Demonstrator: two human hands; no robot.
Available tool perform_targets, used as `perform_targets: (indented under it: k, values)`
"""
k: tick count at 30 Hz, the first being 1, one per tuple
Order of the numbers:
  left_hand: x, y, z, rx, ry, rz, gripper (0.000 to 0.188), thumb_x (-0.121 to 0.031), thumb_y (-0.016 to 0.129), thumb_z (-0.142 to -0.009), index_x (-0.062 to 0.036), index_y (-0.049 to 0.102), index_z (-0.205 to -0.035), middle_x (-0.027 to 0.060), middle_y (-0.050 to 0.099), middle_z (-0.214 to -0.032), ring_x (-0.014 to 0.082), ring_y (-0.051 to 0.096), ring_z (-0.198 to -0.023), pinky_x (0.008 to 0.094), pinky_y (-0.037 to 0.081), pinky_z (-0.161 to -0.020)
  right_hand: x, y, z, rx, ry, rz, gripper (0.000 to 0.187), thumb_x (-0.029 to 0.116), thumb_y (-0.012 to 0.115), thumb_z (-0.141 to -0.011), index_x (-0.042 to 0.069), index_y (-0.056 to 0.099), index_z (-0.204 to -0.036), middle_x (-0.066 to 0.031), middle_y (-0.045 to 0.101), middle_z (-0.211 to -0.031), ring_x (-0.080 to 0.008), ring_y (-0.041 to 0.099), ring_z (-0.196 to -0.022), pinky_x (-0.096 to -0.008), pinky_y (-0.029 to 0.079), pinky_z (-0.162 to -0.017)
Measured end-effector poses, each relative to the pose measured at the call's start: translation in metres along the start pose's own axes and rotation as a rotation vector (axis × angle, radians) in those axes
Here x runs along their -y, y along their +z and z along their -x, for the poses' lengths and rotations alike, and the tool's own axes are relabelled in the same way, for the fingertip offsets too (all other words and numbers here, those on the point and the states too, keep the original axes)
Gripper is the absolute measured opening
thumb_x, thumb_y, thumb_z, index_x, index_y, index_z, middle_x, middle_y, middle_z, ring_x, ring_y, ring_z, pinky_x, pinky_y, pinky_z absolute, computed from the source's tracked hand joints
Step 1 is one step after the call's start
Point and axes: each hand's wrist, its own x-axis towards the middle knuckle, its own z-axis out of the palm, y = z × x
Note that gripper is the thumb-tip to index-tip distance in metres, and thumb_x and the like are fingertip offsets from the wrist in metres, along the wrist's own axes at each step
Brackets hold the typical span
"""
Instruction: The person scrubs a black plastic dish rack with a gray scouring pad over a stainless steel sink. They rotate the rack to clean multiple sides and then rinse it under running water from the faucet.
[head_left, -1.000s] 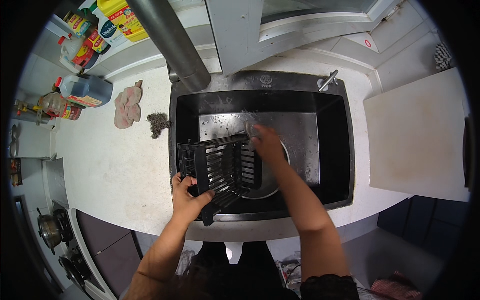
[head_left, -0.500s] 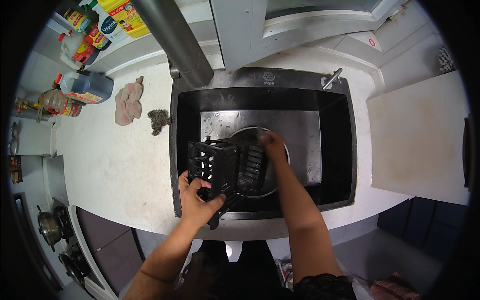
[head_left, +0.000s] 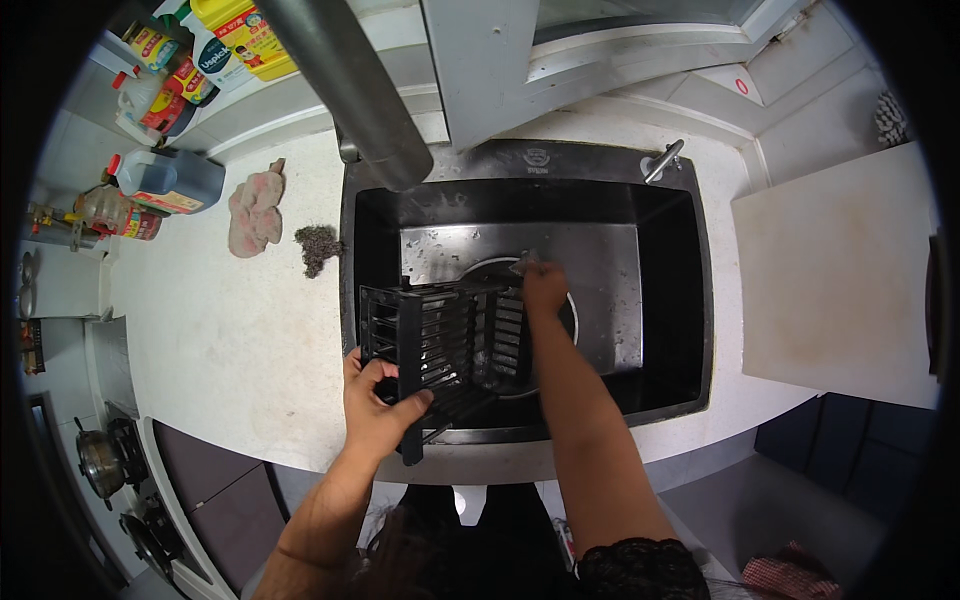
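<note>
A black slatted drainer basket (head_left: 410, 345) is held tilted over the sink (head_left: 620, 250). My left hand (head_left: 376, 412) grips its near left edge, thumb on top and fingers through the openings. At the basket's far right side, my right hand (head_left: 545, 288) is closed on a small greyish scrap (head_left: 522, 262), perhaps a cloth; its kind is unclear. Beneath the basket lies a round basin (head_left: 576, 318), mostly hidden, with only its pale rim showing.
A pink-grey rag (head_left: 257, 212) and a steel wool scourer (head_left: 318, 248) lie on the left counter. Bottles and a jug (head_left: 175, 180) stand behind them. The grey faucet pipe (head_left: 385, 130) hangs over the sink's back left. A white board (head_left: 835, 280) stands right.
The basket has turned and shifted slightly left with my left hand, so its inner slats show more. My right hand stays near the basket's far right side with the greyish scrap.
</note>
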Motion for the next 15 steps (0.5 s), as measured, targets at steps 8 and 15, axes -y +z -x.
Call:
perform_targets:
  k: [8, 15]
  values:
    - [-0.007, -0.032, -0.001, -0.026, -0.198, 0.219, 0.028, -0.005, 0.075, -0.055, -0.0036, 0.057, -0.077, 0.0092, 0.042, -0.104, 0.0206, 0.044, -0.097, 0.0289, 0.037, -0.089, 0.002, -0.030, 0.015, 0.413, -0.455, -0.319, 0.039, 0.028, 0.067, -0.078, 0.007, 0.054, -0.108, -0.0159, 0.063, -0.098, -0.0296, 0.061, -0.093, -0.0397, 0.047, -0.080]
    - [-0.012, -0.029, 0.015, -0.045, -0.084, 0.153, 0.032, -0.008, 0.077, -0.054, -0.0035, 0.053, -0.075, 0.0104, 0.043, -0.101, 0.0229, 0.045, -0.096, 0.0312, 0.038, -0.086, 0.032, -0.024, 0.046, 0.095, -0.097, -0.108, 0.038, 0.033, 0.063, -0.081, 0.005, 0.056, -0.106, -0.0230, 0.061, -0.100, -0.0369, 0.059, -0.097, -0.0406, 0.047, -0.081]
